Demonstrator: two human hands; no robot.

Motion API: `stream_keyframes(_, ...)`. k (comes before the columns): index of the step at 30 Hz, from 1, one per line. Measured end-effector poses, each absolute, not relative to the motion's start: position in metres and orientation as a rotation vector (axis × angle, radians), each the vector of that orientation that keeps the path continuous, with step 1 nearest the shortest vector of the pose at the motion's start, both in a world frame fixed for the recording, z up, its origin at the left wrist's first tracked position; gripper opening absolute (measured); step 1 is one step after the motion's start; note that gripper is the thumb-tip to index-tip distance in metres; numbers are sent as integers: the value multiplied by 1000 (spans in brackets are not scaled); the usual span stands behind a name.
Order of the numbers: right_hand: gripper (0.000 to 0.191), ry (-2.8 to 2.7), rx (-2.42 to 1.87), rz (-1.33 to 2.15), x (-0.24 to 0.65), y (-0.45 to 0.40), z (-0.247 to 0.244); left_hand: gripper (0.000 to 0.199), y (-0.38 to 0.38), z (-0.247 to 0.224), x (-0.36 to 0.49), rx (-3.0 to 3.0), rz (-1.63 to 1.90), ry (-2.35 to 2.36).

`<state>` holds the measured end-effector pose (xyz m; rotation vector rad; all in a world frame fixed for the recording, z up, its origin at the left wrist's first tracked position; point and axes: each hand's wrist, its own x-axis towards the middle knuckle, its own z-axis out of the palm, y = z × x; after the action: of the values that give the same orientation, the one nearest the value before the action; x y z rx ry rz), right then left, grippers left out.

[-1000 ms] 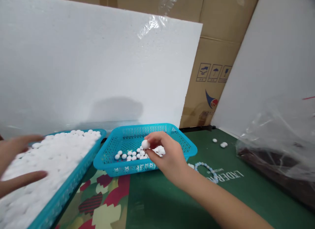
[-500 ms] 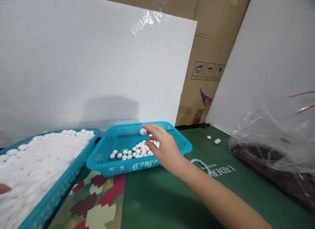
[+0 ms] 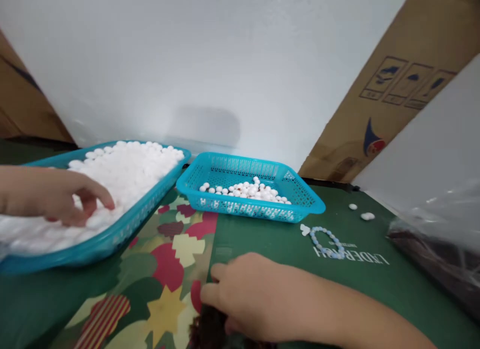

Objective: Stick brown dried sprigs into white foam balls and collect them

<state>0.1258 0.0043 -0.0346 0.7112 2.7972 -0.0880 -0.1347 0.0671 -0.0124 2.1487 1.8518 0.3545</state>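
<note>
My left hand (image 3: 71,196) reaches over the left blue basket (image 3: 140,205), its bent fingertips apart and touching the heaped white balls (image 3: 127,164). I cannot see one gripped there. Low in the middle, my right hand (image 3: 255,294) has its fingers curled downward by dark reddish-brown material (image 3: 210,329) at the bottom edge of the view. What lies within those fingers is hidden. A second blue basket (image 3: 247,212), with open lattice walls, stands beyond my right hand. Small white balls (image 3: 255,190) lie in a loose layer over its floor, with reddish-brown bits between them.
A pale-blue beaded bracelet (image 3: 327,242) lies on the green surface (image 3: 360,289) with white lettering. Loose white balls (image 3: 367,216) sit further right, near a clear plastic bag (image 3: 431,239) of dark brown contents. White board (image 3: 225,64) and cardboard (image 3: 356,124) stand behind.
My right hand has left the right basket, where it held a white ball, and come down toward me. My left hand has moved further into view over the left basket. The view has shifted.
</note>
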Motion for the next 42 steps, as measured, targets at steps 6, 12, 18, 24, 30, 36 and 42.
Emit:
stream_keyframes(6,5,2748,697,-117,125,8,-35,19,74,13,-117,1966,-118,1968)
stream_keyframes(12,10,2810,663,-219,128,6,-34,19,53,28,-99,2271,285,1893)
stream_keyframes(18,21,2806,603,-484,119,12,-44,9,32,34,-49,2235,483,1296)
stream_keyframes(24,16,2785,510,-345,112,14,-45,15,30,21,-28,1600,782,774)
stream_keyframes(30,26,2717,725,-434,116,11,-36,12,34,16,-23,1449,960,793)
stream_keyframes(36,13,2880,731,-721,135,13,-13,9,33,14,-18,1418,946,755)
stream_keyframes(42,11,3323,685,-1057,161,14,4,9,28,15,-12,1386,834,747)
